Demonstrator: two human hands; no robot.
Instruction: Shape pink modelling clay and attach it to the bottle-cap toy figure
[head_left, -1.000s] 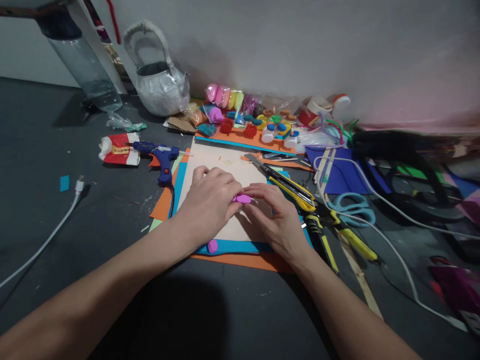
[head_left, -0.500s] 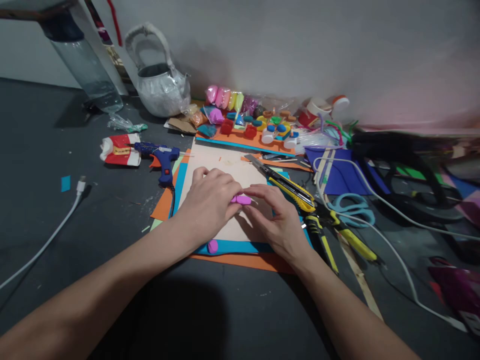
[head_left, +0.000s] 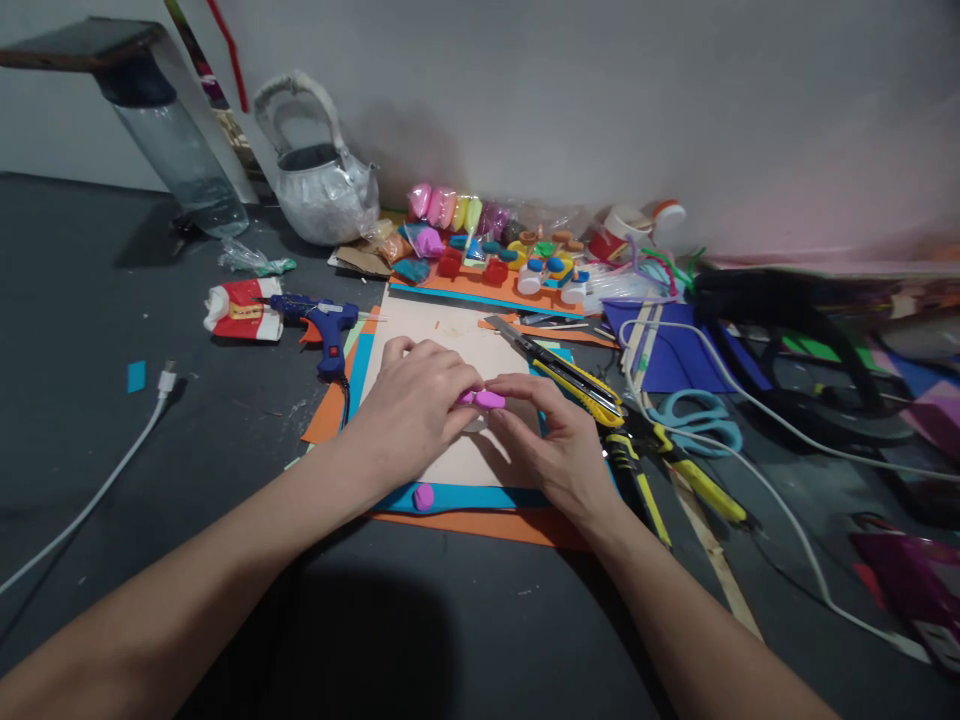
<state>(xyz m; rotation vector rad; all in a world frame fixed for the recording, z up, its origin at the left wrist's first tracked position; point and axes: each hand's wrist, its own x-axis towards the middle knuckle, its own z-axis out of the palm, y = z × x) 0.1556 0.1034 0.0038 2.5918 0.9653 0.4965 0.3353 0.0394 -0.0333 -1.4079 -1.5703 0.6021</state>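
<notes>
Between my hands is a small piece of purple modelling clay (head_left: 490, 400), held just above a pale sheet (head_left: 427, 335). My left hand (head_left: 421, 398) is closed on the clay, its fingertips covering the clay's left part. From the other side, my right hand (head_left: 551, 430) pinches it between thumb and forefinger. A second purple clay lump (head_left: 424, 497) lies on the blue sheet's near edge (head_left: 487, 496). To the right of my right hand rests a yellow box cutter (head_left: 577, 380) with its blade out.
A blue glue gun (head_left: 326, 325) lies left of the sheets. Yellow-black pliers (head_left: 705, 485), light-blue scissors (head_left: 701, 422) and a white cable (head_left: 787, 525) are on the right. Behind stand a kettle (head_left: 322, 195), a water bottle (head_left: 180, 150) and small clay figures (head_left: 551, 272) on orange card.
The view has tipped slightly, so the background sits lower. Both hands keep their hold, and the clay has turned a little, showing more of its left part.
</notes>
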